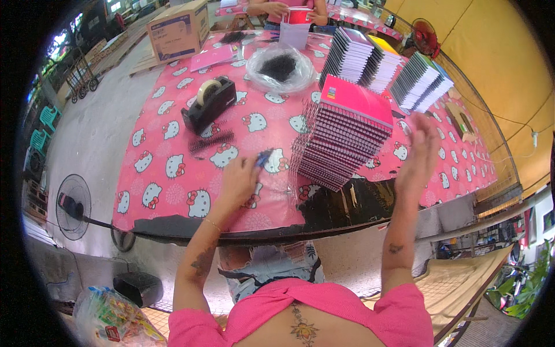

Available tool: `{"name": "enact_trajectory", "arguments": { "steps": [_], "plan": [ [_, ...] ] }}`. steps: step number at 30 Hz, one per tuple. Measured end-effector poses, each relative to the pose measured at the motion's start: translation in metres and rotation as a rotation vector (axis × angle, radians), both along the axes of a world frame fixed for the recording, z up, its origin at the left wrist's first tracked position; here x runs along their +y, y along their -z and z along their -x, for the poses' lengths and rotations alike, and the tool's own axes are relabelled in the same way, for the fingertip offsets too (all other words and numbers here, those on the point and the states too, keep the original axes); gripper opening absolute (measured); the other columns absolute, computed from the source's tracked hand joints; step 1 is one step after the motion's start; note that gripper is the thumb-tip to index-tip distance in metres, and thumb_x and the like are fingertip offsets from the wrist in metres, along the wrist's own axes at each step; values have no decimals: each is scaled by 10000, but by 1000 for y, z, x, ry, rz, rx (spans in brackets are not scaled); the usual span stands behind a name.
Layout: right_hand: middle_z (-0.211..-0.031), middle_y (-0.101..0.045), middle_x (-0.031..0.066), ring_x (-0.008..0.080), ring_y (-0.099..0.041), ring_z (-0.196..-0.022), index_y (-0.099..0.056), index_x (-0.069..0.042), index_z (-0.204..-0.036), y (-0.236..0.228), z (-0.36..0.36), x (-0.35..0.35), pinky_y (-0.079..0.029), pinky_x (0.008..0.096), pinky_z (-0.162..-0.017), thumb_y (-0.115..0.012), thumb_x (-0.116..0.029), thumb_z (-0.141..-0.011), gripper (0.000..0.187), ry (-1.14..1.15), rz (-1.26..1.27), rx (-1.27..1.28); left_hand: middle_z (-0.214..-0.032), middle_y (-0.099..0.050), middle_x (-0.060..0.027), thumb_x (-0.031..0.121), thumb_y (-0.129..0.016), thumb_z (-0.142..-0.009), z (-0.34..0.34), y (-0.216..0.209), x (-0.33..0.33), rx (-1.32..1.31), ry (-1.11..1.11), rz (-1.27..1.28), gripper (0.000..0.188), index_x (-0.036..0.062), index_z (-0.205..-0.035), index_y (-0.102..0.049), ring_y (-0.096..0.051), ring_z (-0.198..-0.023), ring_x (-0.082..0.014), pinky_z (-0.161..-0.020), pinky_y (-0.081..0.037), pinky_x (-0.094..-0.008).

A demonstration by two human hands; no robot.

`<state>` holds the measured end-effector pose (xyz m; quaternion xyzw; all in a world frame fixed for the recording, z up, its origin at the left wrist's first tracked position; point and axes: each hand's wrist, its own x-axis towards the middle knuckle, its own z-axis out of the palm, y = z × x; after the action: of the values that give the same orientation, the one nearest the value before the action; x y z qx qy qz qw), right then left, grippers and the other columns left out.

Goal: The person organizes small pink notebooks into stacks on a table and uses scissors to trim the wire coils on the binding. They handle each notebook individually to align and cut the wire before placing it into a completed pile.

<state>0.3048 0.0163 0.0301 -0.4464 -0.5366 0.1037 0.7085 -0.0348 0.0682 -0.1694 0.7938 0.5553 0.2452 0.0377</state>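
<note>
My left hand (239,180) is closed around a small blue-handled tool (264,158), whose exact kind is blurred. It is low over the table, left of a tall stack of spiral notebooks (346,136) with a bright pink cover on top. Wire coils (304,144) stick out along the stack's left side. On the other side of the stack, my right hand (421,147) is raised, fingers stretched out, with nothing visible in it. Loose black coils (211,141) lie beyond my left hand, beside a black tape dispenser (209,104).
A clear plastic bag (280,68) of black bits lies mid-table. More notebook stacks (348,55) stand at the back right. A co-worker (295,14) holds a red-covered notebook across the table. A cardboard box (178,32) stands back left; a fan (73,207) is at left.
</note>
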Motion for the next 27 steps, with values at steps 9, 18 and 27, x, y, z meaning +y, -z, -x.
{"name": "enact_trajectory", "arguments": {
  "steps": [9, 18, 27],
  "plan": [
    [-1123, -660, 169, 308, -625, -1048, -602, -55, -1234, -104, 77, 78, -470, 389, -932, -580, -127, -906, 336, -623, 93, -1291, -1182, -599, -117, 211, -497, -981, -33, -134, -40, -1593, 491, 507, 495, 104, -1446, -367, -618, -1074, -242, -918, -515, -388],
    [-884, -715, 121, 297, -679, -850, -711, -62, -957, -121, 123, 97, -523, 402, -772, -660, -232, -820, 224, -442, 336, -1732, -1126, -621, -91, 353, -538, -997, -106, -168, -51, -1441, 455, 820, 460, 19, -1308, -477, -639, -1041, -203, -833, -529, -371],
    [-767, -683, 138, 315, -666, -764, -703, -34, -810, -111, 117, 111, -517, 412, -744, -681, -190, -760, 165, -480, 265, -1668, -873, -638, -63, 335, -504, -1003, -122, -176, -37, -1565, 362, 840, 329, 48, -1162, -501, -676, -737, -180, -652, -561, -326]
  ]
}}
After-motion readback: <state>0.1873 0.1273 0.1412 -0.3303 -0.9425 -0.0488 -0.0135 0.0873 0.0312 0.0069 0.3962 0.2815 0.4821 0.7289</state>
